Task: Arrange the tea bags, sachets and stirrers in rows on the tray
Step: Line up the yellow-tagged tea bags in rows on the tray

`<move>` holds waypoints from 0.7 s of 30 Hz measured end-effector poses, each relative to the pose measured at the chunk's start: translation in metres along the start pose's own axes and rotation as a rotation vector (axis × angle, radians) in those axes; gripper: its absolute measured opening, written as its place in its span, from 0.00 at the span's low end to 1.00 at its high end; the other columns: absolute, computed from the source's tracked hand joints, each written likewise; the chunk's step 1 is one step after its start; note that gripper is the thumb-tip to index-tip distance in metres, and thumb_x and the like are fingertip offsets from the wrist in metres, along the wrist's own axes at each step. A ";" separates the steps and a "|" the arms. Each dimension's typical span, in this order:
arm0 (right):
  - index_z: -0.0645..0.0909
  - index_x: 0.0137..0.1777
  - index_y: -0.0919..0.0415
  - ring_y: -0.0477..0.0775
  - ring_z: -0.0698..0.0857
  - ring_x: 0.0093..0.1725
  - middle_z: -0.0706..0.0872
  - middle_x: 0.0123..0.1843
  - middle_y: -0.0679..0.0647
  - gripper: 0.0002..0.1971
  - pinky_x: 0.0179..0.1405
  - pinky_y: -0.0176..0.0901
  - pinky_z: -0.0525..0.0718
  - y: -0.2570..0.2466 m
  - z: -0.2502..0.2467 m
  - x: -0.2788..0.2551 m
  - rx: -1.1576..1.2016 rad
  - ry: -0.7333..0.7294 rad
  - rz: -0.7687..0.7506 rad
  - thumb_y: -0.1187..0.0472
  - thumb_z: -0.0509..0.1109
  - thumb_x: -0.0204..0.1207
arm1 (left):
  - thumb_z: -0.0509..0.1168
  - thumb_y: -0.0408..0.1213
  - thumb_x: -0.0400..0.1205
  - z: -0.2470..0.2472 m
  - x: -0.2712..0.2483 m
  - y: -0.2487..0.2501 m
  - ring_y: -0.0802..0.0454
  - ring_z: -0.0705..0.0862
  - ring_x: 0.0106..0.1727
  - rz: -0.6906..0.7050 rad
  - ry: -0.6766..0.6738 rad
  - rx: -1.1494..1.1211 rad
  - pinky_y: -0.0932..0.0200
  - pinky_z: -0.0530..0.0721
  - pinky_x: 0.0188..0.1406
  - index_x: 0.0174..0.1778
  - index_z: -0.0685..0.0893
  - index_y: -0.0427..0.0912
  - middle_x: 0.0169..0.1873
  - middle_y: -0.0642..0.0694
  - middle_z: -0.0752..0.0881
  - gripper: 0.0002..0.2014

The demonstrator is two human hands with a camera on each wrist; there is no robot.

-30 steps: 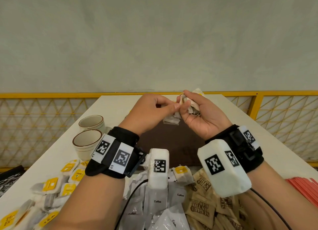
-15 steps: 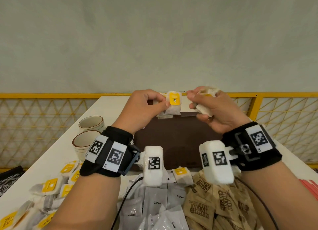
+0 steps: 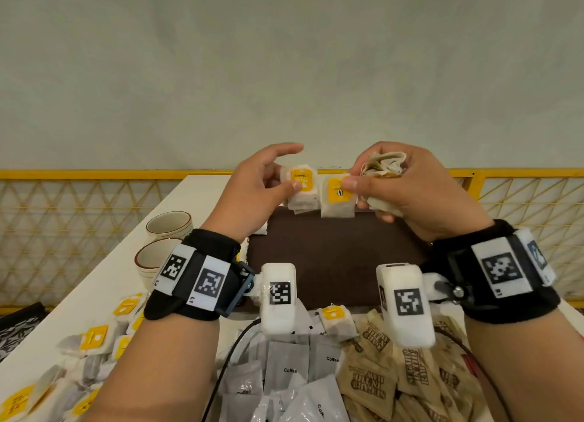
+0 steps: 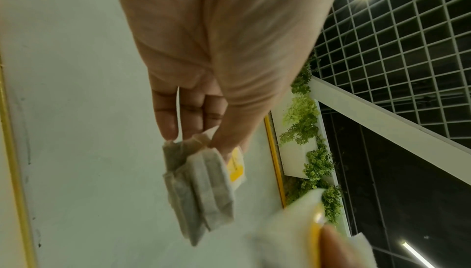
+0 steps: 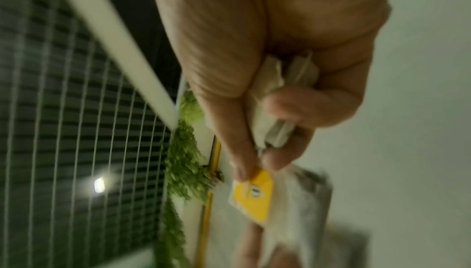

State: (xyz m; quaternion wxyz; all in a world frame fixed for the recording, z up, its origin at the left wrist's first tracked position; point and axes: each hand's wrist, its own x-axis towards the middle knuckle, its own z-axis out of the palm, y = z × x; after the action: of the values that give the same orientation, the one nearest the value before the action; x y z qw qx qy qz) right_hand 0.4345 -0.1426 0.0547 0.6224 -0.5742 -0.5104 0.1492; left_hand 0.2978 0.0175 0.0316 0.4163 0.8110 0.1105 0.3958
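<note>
Both hands are raised above the far edge of the dark brown tray (image 3: 331,257). My left hand (image 3: 252,194) pinches a small stack of tea bags (image 3: 301,188) with yellow tags between thumb and fingers; the left wrist view shows the stack (image 4: 201,183) hanging from the fingertips. My right hand (image 3: 407,191) pinches one yellow-tagged tea bag (image 3: 337,200) with thumb and forefinger and clutches a crumpled bunch of more tea bags (image 3: 384,164) in its palm. The right wrist view shows that single bag (image 5: 257,197) and the bunch (image 5: 275,95).
Loose tea bags (image 3: 91,339) lie at the table's near left. White coffee sachets (image 3: 287,371) and brown sugar sachets (image 3: 379,377) are heaped in front of me. Two cups (image 3: 167,225) stand left of the tray. A yellow railing (image 3: 94,173) runs behind the table.
Both hands have risen and drawn apart. The left hand took a stack of tea bags from the right; now the right holds out another single bag beside it.
</note>
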 end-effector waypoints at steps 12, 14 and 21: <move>0.80 0.41 0.59 0.51 0.84 0.28 0.84 0.30 0.50 0.09 0.18 0.37 0.77 0.019 0.031 0.005 0.041 0.127 0.004 0.68 0.78 0.69 | 0.74 0.31 0.75 0.004 -0.004 0.013 0.57 0.82 0.31 -0.021 -0.025 -0.034 0.60 0.83 0.45 0.59 0.85 0.49 0.28 0.45 0.87 0.18; 0.82 0.46 0.59 0.50 0.84 0.29 0.84 0.33 0.51 0.09 0.18 0.37 0.77 0.021 0.032 0.005 0.046 0.153 0.002 0.67 0.78 0.70 | 0.74 0.32 0.75 0.003 -0.005 0.014 0.58 0.84 0.32 -0.040 -0.039 -0.059 0.59 0.83 0.46 0.59 0.84 0.49 0.28 0.49 0.88 0.17; 0.86 0.50 0.58 0.46 0.84 0.31 0.87 0.39 0.52 0.07 0.19 0.36 0.78 0.021 0.029 0.007 0.020 0.124 0.048 0.66 0.76 0.73 | 0.70 0.27 0.78 0.003 -0.007 0.017 0.44 0.85 0.38 -0.061 -0.066 -0.208 0.45 0.82 0.49 0.52 0.79 0.49 0.33 0.36 0.88 0.13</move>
State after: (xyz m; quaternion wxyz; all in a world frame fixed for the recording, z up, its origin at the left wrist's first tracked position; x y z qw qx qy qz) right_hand 0.4226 -0.1151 0.0342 0.6549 -0.5882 -0.4554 0.1332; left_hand 0.2930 0.0016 0.0396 0.5134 0.7725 0.0795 0.3652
